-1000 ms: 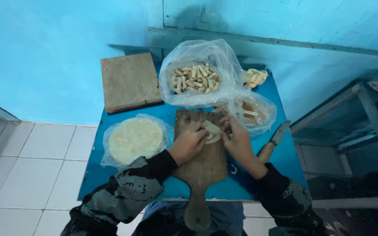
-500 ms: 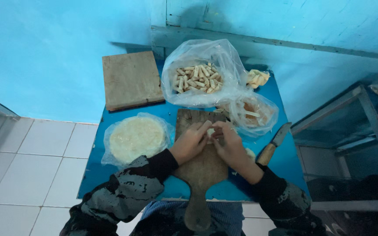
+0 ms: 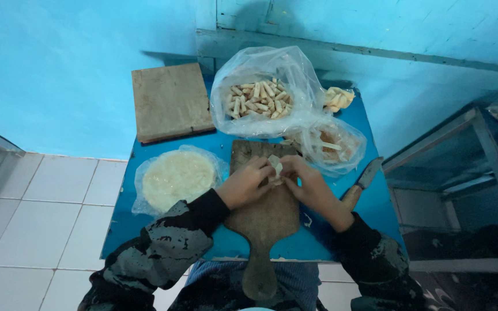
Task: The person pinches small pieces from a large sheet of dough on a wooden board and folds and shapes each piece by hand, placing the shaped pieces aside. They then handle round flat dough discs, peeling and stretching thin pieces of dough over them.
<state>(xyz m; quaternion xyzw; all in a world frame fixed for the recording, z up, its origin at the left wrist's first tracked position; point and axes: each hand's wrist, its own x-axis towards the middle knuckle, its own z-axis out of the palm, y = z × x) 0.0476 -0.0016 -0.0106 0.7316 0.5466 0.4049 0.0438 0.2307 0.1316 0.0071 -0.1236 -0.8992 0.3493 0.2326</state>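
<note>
Pale thin dough wrapper (image 3: 275,167), folded, pinched between both hands' fingers (image 3: 263,167).

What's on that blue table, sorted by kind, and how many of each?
Wooden boards: 2, square board and paddle board
Plastic bags of food: 2, rolls bag, smaller bag
Wrapper stack: 1
Knife: 1
Total: 6

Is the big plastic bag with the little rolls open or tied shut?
Open. The clear plastic bag has its mouth spread wide at the back of the blue table, so the pile of pale rolls inside shows uncovered.
</note>
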